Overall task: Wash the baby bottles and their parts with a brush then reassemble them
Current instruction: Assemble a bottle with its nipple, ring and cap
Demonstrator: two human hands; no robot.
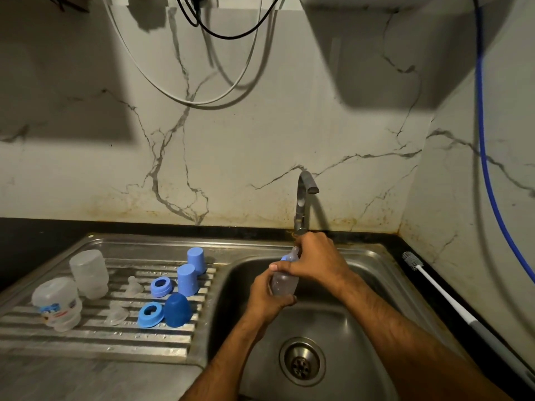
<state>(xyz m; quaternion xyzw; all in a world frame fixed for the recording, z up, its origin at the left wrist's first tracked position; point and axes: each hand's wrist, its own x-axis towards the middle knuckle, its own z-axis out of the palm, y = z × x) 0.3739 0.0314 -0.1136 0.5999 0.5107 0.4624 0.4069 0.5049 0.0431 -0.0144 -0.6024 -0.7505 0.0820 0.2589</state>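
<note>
Reassembly appears to be in hand: the left hand (267, 296) is gripping the body of a clear baby bottle (284, 282) over the sink (362, 328) basin, while the right hand (314, 260) is curling round its blue collar (285, 258) and teat (294, 251), seemingly screwing them on. The bottle is looking translucent, greyish and tilted, just below the tap (304, 198). Next move is likely calling for seating the collar fully, then fetching a cap (187, 279) from the drainboard (95, 345); the brush (440, 290) is lying unused on the counter.
</note>
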